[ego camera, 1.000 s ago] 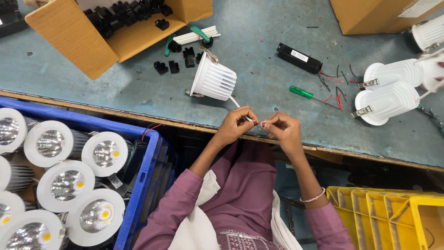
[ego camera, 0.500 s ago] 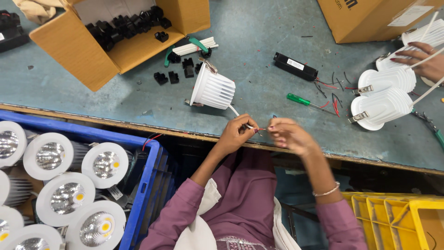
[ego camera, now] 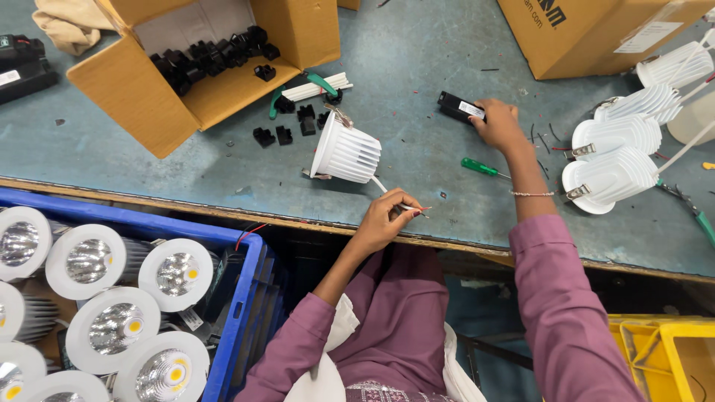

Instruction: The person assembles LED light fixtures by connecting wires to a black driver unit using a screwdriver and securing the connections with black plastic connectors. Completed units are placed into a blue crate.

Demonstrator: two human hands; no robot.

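Note:
A white finned downlight housing lies on its side on the grey-blue bench, its thin wires running toward me. My left hand pinches the ends of those wires at the bench's front edge. My right hand is stretched out across the bench and closes on a small black driver box with a white label. A green-handled screwdriver lies just beside my right wrist.
An open cardboard box with black plastic parts stands at the back left; loose black clips lie by it. A blue crate holds several finished downlights at lower left. More white housings sit at right, a yellow crate below.
My right hand let go of the wire ends and reached forward to the black driver box. My left hand still holds the wires. The view has shifted slightly.

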